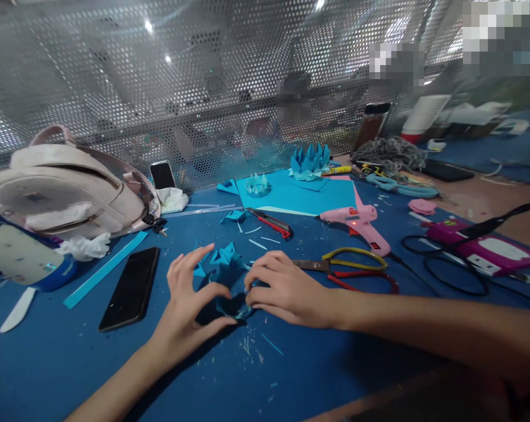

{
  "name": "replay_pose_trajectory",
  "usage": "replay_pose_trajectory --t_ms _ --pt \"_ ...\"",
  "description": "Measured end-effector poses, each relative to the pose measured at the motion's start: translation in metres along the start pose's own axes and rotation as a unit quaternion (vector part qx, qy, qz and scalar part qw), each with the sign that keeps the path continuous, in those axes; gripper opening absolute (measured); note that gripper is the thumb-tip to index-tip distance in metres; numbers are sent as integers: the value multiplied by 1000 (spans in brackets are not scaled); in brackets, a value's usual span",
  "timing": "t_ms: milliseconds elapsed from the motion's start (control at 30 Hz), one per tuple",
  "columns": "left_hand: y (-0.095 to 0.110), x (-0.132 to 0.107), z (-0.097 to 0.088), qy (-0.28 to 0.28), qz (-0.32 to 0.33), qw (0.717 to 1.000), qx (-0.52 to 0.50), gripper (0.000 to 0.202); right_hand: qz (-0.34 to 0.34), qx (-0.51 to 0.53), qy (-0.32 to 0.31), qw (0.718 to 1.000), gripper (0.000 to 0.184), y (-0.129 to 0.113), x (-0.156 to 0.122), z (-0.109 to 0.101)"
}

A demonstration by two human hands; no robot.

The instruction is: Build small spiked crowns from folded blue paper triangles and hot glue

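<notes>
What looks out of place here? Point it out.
Loose scraps lie strewn over the blue table, some near the right hand; they look untidy against the plain surface. Nothing else plainly stands out.

A: What can be seen at the back?
B: A grey metal screen [221, 64], with little round holes punched all over.
A: And the light?
B: Bright white light spots [148, 26] are seen near its top. Below, a blue tabletop [247, 390] is seen.
</notes>
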State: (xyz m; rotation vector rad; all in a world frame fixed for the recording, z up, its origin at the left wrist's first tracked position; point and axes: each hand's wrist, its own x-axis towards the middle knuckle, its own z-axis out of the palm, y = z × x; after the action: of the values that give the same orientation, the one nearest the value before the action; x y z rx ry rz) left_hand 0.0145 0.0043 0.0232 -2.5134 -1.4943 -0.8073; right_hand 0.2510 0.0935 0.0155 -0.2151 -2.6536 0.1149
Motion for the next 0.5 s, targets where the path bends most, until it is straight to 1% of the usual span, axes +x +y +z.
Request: replay_pose_trajectory --t_ms 33,167,267,333,400,433,500 --pt "0 0 1 2 8 1000 1 10 1 1 -4 1000 14 0 0 0" --pt "1 0 1 21 43 999 6 19 -3 12 -9 1000 14 1 -1 2" --pt "3 -3 -1 39 49 998 -24 16 -22 28 -7 999 15 1 -2 2" --pt "1 -4 -3 62 20 994 -82 13 -36 43 -6 998 15 1 -1 1" --pt "-5 -3 -4 98 -40 985 -135 17 -46 59 -9 997 16 1 0 0" --pt "-11 -1 -4 116 -77 980 -144 19 -50 68 -14 996 16 0 0 -1" --pt "-25 3 -3 127 -150 975 -106 14 -58 80 -23 995 15 0 1 -3"
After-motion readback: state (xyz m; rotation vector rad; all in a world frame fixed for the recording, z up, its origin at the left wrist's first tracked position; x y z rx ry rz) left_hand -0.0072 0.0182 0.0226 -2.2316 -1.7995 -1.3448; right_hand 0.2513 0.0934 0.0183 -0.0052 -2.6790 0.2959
